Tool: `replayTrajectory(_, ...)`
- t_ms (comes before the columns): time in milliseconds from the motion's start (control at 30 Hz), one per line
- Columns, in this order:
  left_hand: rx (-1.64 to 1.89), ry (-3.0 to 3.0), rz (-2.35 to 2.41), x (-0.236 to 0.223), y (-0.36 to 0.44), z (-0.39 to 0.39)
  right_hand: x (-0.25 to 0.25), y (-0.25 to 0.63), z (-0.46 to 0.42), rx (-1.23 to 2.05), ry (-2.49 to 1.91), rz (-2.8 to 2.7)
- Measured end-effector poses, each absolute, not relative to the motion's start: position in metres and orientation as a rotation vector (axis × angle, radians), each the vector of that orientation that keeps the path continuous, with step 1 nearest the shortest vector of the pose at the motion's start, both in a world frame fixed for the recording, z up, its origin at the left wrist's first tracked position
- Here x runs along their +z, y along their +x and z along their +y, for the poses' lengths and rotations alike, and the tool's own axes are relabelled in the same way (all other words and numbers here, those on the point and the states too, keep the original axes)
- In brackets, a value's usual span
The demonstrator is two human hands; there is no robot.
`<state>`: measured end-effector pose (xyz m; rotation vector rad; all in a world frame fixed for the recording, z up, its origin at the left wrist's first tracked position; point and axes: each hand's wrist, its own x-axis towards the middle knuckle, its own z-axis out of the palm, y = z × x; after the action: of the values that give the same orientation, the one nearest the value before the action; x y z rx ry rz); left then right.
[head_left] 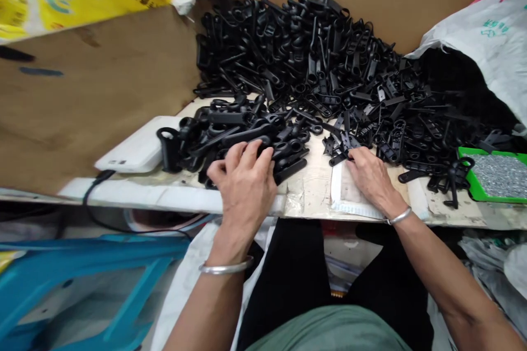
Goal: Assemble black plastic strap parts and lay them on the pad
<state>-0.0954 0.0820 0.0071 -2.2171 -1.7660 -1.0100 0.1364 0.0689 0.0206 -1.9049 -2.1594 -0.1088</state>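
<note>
Left hand (248, 182) curled over long black parts (230, 118), axes mixed; right hand (373, 177) nearer small parts (387, 152) — just ahead, touching nearest. Cannot tell whether either grips any.

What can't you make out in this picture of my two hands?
All in the head view:
Left hand: its back hides whether it grips anything.
Right hand: likewise, its back hides any grip.
Black pile: its top layers hide what lies beneath.
Green tray: cut off by the right edge.
Silvery bits: too small to tell apart.
</note>
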Motion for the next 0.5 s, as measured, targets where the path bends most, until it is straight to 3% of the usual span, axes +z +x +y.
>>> replayTrajectory(367, -1.364, -2.149, -1.611, 0.008, -0.076, 0.076, 0.005, 0.198, -0.034, 0.294, -1.815, -1.213)
replayTrajectory(500, -1.279, -2.607, -1.332, 0.017, -0.01, 0.06, -0.004, 0.214, -0.069, 0.182, -1.888, -1.256)
